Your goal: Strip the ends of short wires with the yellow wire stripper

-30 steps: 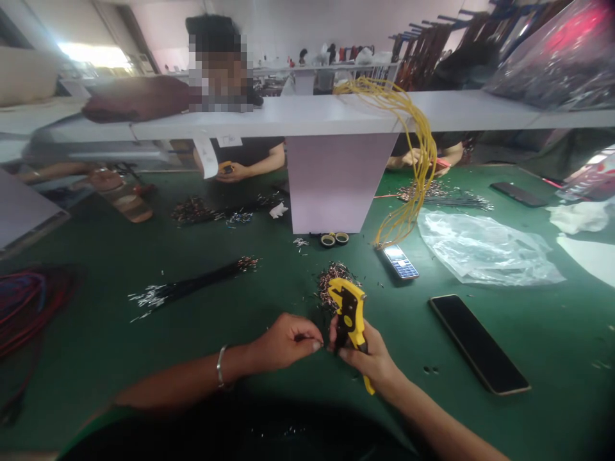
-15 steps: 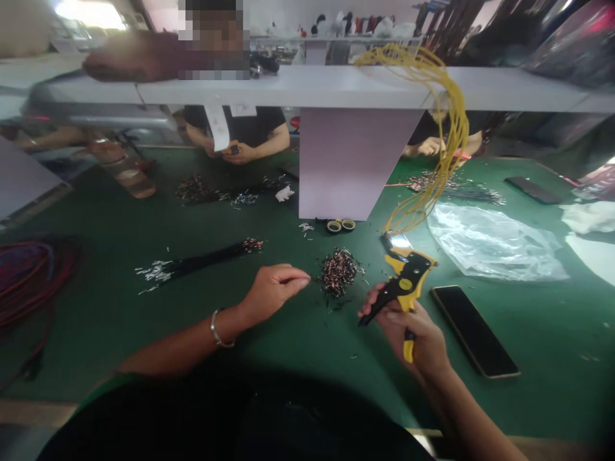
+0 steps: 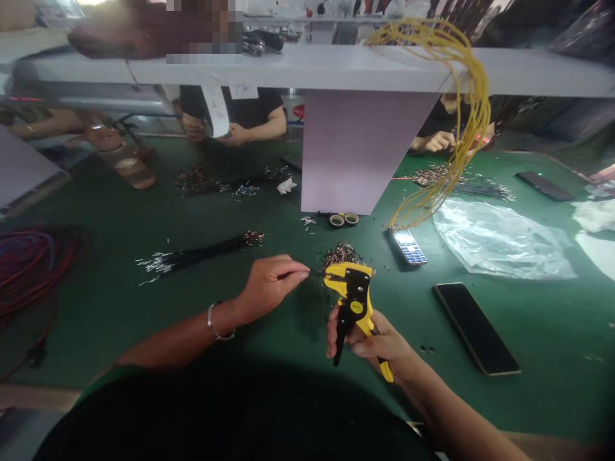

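My right hand [image 3: 384,346] is wrapped round the handles of a yellow and black wire stripper [image 3: 356,307]. The tool's jaws point left, toward the fingertips of my left hand [image 3: 271,285]. Thumb and forefinger of that hand are pinched together on what looks like a thin black wire [image 3: 314,274], of which only a short dark end shows. Just behind the jaws lies a pile of small black and copper-coloured offcuts [image 3: 342,253], partly covered by the tool. A bundle of black wires [image 3: 206,255] with bare ends rests on the green table to the left of it.
A black smartphone [image 3: 475,328] and a keypad phone [image 3: 408,246] lie at right, near a clear plastic bag [image 3: 500,240]. Yellow wires [image 3: 473,83] hang from the white shelf [image 3: 269,70]. Tape rolls [image 3: 344,219] sit by its support. Co-workers' hands [image 3: 235,134] are across the table.
My right hand has brought the wire stripper left and turned its jaws toward my left hand, uncovering the keypad phone. My left hand stays pinched in nearly the same place.
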Tool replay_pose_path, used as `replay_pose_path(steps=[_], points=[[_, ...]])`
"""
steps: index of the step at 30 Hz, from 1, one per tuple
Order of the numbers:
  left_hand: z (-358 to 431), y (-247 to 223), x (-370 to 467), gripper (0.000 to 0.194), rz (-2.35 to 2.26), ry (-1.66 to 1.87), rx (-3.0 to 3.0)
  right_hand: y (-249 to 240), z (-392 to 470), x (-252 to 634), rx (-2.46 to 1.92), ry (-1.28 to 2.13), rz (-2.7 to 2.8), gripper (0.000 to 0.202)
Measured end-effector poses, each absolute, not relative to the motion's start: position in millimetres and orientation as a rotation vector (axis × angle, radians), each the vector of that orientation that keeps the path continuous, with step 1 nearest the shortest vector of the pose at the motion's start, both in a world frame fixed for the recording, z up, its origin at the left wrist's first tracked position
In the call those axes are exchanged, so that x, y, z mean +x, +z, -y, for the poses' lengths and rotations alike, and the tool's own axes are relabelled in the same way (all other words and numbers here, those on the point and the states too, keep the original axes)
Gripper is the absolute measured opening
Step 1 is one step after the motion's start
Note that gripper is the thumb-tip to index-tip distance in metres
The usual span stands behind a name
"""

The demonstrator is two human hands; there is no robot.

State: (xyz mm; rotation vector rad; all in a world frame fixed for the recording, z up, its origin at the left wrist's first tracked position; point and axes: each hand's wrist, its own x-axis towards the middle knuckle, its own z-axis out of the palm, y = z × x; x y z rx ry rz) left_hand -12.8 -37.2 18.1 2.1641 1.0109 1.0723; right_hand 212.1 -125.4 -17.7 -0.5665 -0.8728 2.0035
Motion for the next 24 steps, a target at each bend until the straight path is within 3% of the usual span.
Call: replay_pose_path(steps=[24], points=[[40.9, 24.7, -12.3, 0.015, -0.995, 0.923, 2.136, -24.1, 129.4, 200.3, -0.529, 1.978, 0.91, 0.036]])
